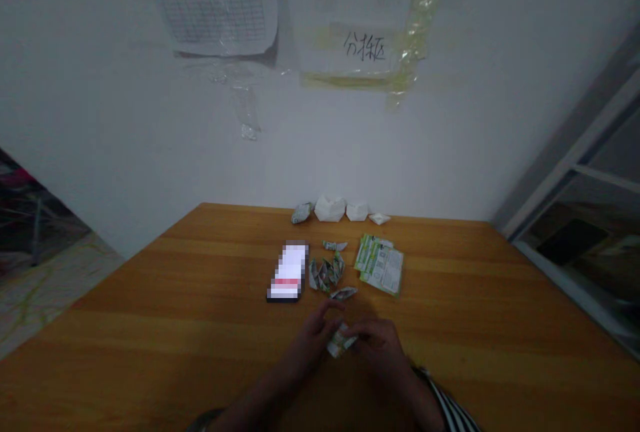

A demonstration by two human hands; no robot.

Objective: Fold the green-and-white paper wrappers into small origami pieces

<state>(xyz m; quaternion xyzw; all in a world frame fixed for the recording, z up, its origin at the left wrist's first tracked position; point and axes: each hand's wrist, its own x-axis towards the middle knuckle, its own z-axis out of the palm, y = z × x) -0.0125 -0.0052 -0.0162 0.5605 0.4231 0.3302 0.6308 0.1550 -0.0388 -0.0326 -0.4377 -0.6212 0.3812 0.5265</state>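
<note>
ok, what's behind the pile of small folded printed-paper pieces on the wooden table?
Behind the pile of small folded printed-paper pieces lies one more folded piece; farther back, by the wall, a row of white folded paper shapes. Anything under the pile is covered.

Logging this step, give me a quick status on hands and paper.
Left hand and right hand both pinching the folded paper piece. Folded pieces pile just beyond. Phone left of the pile.
</note>
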